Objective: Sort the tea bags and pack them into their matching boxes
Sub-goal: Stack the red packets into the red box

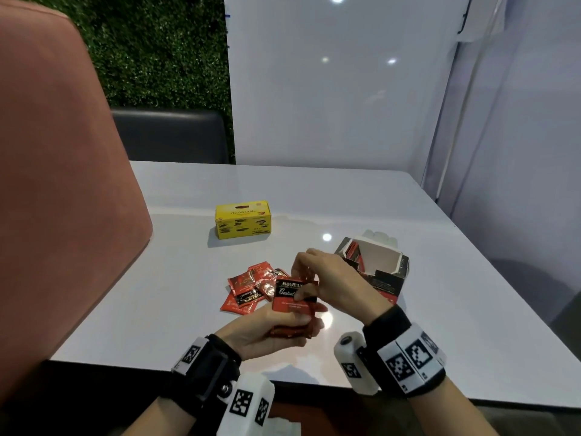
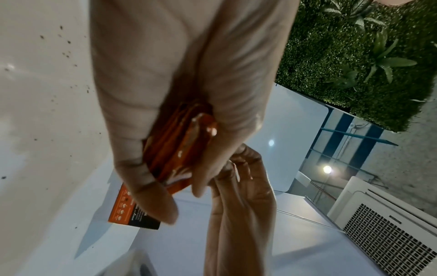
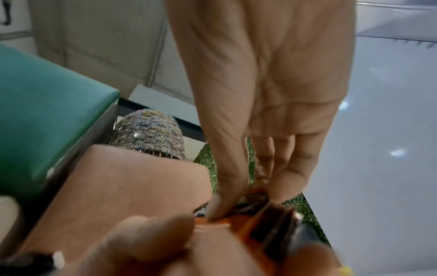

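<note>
A glossy white table (image 1: 345, 196) carries a closed yellow tea box (image 1: 243, 223) toward its left edge, an open red-and-black tea box (image 1: 377, 269) right of centre, and loose red tea bags (image 1: 248, 287) near its front edge.

head: above the near table (image 1: 377, 199) edge, facing forward and down
wrists: close along each palm
shared: red tea bags (image 1: 290, 302)

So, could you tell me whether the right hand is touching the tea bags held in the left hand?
Touching: the head view shows the right hand pinching the stack of tea bags.
</note>
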Tool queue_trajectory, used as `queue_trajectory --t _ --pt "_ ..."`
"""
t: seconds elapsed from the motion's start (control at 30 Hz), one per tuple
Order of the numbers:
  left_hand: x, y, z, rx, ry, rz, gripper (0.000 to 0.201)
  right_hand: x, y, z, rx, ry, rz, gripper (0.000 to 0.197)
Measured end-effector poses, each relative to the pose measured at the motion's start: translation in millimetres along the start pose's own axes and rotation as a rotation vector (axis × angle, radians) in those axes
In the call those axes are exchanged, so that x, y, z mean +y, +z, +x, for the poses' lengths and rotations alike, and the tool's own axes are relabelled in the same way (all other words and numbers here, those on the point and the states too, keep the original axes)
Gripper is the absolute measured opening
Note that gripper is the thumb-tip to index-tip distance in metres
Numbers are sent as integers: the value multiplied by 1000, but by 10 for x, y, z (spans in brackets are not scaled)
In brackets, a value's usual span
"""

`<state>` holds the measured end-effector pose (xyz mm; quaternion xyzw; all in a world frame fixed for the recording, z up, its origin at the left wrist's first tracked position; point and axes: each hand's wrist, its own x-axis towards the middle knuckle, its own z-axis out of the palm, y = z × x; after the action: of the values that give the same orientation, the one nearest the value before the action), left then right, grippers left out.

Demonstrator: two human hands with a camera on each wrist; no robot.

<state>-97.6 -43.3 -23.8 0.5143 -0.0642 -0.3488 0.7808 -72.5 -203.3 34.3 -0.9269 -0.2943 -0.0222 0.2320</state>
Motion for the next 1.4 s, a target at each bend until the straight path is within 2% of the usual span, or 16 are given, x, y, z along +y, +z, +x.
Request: queue_trajectory --t 0.07,0.17,0.23,0.3,0.37,0.43,0.47,0.67,0.73,0.83,0.9,1.03,1.2,1.3,1.4 --pt "-15 -30 5 36 2 35 19 -5 29 -60 -44 -37 -21 47" --pt "-22 -28 40 120 1 123 13 -57 71 -151 -205 -90 10 70" --pt "-27 13 65 146 -2 173 15 -74 97 -180 -267 -84 -48 67" --pt "-33 51 90 133 -6 176 17 -67 107 -203 -284 -95 -87 58" --pt "-11 65 104 113 -9 207 20 -63 98 -230 -276 -107 -85 58" --pt "45 75 121 71 10 337 25 -9 51 -232 -200 -82 -47 62" --pt "83 71 154 55 32 427 33 39 13 -227 -141 -59 -8 61" --pt "449 127 722 -42 149 846 114 337 -369 -287 175 -65 127 18" --pt "649 140 970 2 168 1048 123 534 -584 -273 270 -20 -3 15" --pt "877 75 1290 107 151 1328 124 944 -838 -190 344 103 -260 13" --pt "909 16 1472 74 44 1399 124 1139 -876 -132 296 166 -359 12" --pt "826 -23 1744 -37 -66 1276 131 1279 -722 -46 115 205 -447 21" --pt "739 -134 1928 -101 -19 1200 138 1296 -563 41 -122 175 -481 35" --pt "741 -145 1913 -81 3 1218 136 1312 -500 117 -248 181 -495 31" --pt "707 -140 1909 -75 17 1249 136 1247 -389 194 -297 160 -447 30"
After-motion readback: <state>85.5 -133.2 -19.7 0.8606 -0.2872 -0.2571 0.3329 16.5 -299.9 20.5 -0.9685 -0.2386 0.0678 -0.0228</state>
